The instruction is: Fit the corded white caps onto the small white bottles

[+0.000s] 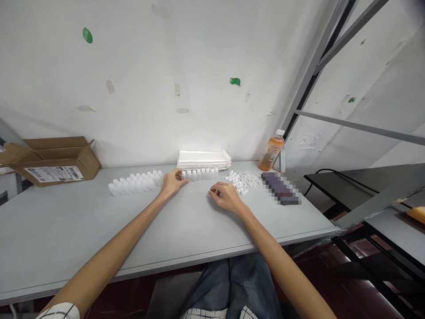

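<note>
My left hand (172, 183) is closed, thumb and fingers around a small white bottle (183, 175) at the left end of a short row. That row of small white bottles (203, 174) stands upright in the middle of the table. Beside its right end, my right hand (226, 196) hovers low over the tabletop with curled fingers and fingertips near the thumb; whatever they may pinch is hidden. Just past that hand lie a pile of white caps (235, 180) and a tangle of thin white pieces (251, 180). Left of my left hand, a block of uncapped-looking white bottles (136, 183) stands together.
A stack of white trays or sheets (203, 158) lies against the wall. An orange drink bottle (271, 151) stands at the back right, with a blurred dark object (280, 188) in front. An open cardboard box (71, 161) sits far left. A metal frame (307, 79) rises at the right.
</note>
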A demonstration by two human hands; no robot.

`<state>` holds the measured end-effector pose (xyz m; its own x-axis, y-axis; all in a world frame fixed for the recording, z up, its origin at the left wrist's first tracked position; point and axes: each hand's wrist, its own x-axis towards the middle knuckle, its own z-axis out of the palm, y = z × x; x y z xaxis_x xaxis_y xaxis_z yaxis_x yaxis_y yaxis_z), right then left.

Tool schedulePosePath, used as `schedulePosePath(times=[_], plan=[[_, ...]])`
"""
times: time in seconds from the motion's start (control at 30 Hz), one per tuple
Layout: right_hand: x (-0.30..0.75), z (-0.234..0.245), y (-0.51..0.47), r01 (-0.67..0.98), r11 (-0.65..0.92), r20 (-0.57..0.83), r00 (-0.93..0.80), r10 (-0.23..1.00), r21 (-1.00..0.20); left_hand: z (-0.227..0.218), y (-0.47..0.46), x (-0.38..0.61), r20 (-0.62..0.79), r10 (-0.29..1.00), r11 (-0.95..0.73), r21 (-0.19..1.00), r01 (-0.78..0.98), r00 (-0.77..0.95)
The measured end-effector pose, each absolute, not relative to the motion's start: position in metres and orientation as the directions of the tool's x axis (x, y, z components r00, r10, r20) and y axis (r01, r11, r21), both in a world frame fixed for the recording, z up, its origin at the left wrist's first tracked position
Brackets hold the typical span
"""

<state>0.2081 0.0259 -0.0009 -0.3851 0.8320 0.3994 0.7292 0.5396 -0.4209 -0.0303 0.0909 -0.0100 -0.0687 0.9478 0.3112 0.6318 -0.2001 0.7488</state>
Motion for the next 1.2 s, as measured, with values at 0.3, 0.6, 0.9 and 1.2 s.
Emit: schedulePosePath(times=[0.3,0.6,0.9,1.2], plan=[[0.208,0.002,0.025,0.741,0.522,0.376,-0.381,0.845,-0.422,-0.006,0.088,-0.025,0.281,0.959,-0.210,0.794,0.571,-0.038],[0.209,0.001,0.026,0.744,0.517,0.370,-0.379,0.848,-0.423,-0.006,0.087,-0.025,0.273,0.961,-0.198,0.799,0.567,-0.049],[0.211,-0.003,0.028,0.750,0.518,0.365,-0.385,0.848,-0.411,0.001,0.067,-0.031,0.249,0.963,-0.126,0.759,0.638,-0.106],[0.212,-0.001,0.028,0.759,0.517,0.360,-0.389,0.848,-0.396,0.042,0.043,-0.093,0.543,0.837,-0.269,0.318,0.909,0.058]])
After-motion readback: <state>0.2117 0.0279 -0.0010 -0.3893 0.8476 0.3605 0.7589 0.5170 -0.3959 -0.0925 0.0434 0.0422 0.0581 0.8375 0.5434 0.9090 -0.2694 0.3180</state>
